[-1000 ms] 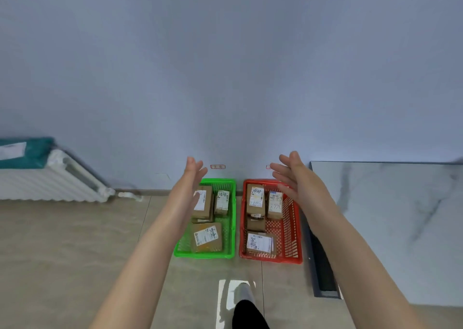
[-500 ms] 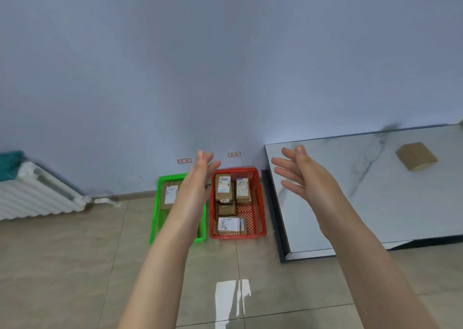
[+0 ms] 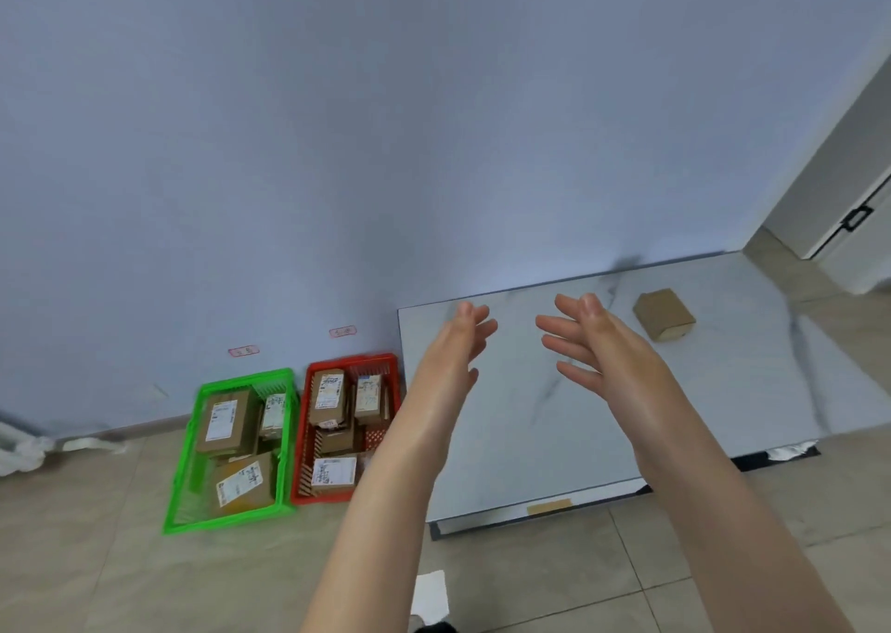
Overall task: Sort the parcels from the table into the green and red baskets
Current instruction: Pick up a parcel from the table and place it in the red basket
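Note:
One brown cardboard parcel (image 3: 664, 314) lies on the white marble table (image 3: 723, 391), toward its far right. My right hand (image 3: 595, 345) hovers open over the table, left of that parcel and apart from it. My left hand (image 3: 455, 348) is open too, raised over the table's left part. On the floor to the left stand the green basket (image 3: 185, 478) and the red basket (image 3: 301, 444), side by side against the wall, each holding several labelled brown parcels. Both hands hold nothing.
The blue-grey wall runs behind the baskets and table, with two small pink labels (image 3: 343, 331) above the baskets. A white radiator end (image 3: 19, 454) shows at the far left. A white door (image 3: 848, 208) stands at the right. Beige floor tiles lie in front.
My view has swung right from the baskets to the table. Both open hands now hover over the tabletop, and the parcel on the table is nearer my right hand.

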